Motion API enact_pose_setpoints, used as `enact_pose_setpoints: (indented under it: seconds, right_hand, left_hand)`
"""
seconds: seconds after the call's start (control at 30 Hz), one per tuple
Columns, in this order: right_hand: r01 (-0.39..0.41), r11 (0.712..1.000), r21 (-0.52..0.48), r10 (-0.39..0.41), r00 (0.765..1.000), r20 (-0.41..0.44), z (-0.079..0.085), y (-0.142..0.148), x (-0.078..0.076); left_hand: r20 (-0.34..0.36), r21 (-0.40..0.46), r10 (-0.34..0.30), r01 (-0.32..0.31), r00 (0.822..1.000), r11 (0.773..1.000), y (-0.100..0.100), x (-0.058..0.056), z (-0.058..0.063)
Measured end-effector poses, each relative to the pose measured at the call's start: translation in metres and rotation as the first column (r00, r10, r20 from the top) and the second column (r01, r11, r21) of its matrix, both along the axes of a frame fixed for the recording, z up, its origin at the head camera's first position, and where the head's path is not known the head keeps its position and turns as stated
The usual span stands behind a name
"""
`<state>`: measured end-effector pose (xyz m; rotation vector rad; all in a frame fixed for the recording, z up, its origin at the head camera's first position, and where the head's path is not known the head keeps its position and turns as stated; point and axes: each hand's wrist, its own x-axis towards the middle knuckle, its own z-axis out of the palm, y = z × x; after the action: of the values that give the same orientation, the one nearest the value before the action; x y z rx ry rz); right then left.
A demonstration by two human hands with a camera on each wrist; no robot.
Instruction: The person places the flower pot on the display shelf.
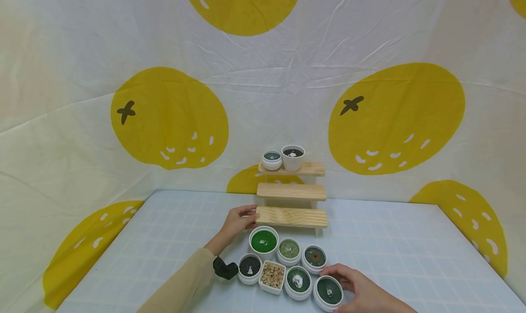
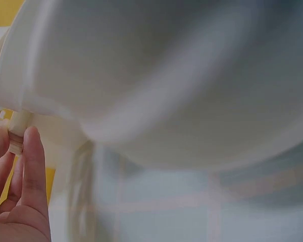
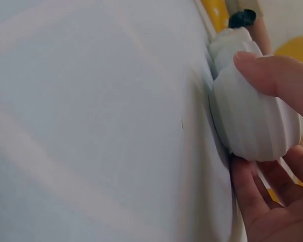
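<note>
My left hand (image 1: 235, 222) pinches the left end of the lowest wooden step (image 1: 292, 216) of a three-tier stand; the left wrist view shows the wood edge (image 2: 17, 137) between thumb and fingers. At the front right, my right hand (image 1: 358, 289) grips a round white pot (image 1: 328, 291) with dark green contents. In the right wrist view the thumb lies on one side of this ribbed pot (image 3: 255, 113), the fingers on the other, low by the tabletop. Beside it stand a pot with a white figure (image 1: 298, 282) and one with a brown ring (image 1: 315, 257).
Other white containers cluster before the stand: a bright green cup (image 1: 264, 242), a speckled green pot (image 1: 289, 250), a dark pot (image 1: 249, 268) and a square dish of tan bits (image 1: 272, 276). A small pot (image 1: 272, 160) and a taller cup (image 1: 293, 160) occupy the top step (image 1: 314, 169).
</note>
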<state>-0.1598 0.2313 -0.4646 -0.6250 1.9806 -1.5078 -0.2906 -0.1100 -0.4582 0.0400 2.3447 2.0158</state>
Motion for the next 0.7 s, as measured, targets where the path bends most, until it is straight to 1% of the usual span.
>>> enact_pose_setpoints:
  seconds: [0.17,0.27,0.47,0.6,0.7]
  right_hand:
    - [-0.011,1.000,0.006,0.011,0.998,-0.057,0.000,0.002,0.000]
    - [-0.003,1.000,0.007,0.004,0.998,-0.060,0.000,0.004,0.001]
    - [0.024,1.000,0.015,-0.022,0.994,-0.111,0.000,0.012,0.002]
    - [0.057,0.998,0.032,-0.054,0.994,-0.095,0.003,0.017,0.001]
    - [0.073,0.997,0.029,-0.069,0.988,-0.139,0.005,0.020,0.000]
  left_hand:
    - [0.006,-0.010,0.006,-0.005,1.000,1.000,0.000,-0.001,-0.001]
    - [0.008,-0.011,0.007,-0.007,1.000,1.000,0.001,-0.002,-0.002]
    - [0.003,-0.008,-0.001,0.001,1.000,1.000,0.001,-0.002,-0.001]
    - [0.000,-0.007,0.002,-0.002,1.000,1.000,0.001,0.000,0.000]
    - [0.002,-0.005,0.005,-0.005,1.000,1.000,0.000,0.000,0.001]
